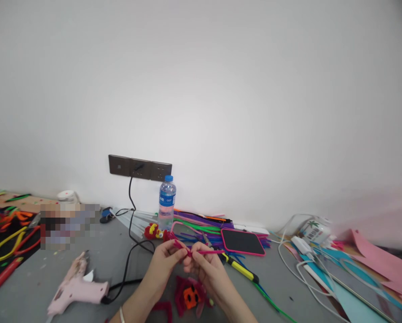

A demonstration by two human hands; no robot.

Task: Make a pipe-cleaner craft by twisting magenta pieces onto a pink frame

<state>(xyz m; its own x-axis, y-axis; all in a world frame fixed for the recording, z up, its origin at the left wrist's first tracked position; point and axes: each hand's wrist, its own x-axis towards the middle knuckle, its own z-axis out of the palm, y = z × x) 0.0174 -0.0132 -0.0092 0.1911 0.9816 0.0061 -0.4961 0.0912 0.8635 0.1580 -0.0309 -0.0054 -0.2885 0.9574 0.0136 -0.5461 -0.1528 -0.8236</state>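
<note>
Fingertips of my left hand (pixel 167 260) pinch a pink pipe cleaner (pixel 211 252) at one spot. Close beside it, my right hand (pixel 206 264) grips the same piece, and a straight end sticks out to the right. Both hands are closed and nearly touching above the table. Just below them lies a dark pink pipe-cleaner figure (pixel 184 298) with an orange face part (pixel 191 297) and dark eyes. A bent dark pink piece (pixel 163 308) rests left of the figure, partly hidden by my left wrist.
A pink glue gun (pixel 78 287) lies at left, its black cord running to a wall socket (pixel 140 167). Behind my hands stand a water bottle (pixel 167 204), pipe cleaners (pixel 201 224) and a phone (pixel 243 242). A yellow-handled tool (pixel 243 268) lies right; white cables (pixel 300 271) and papers are farther right.
</note>
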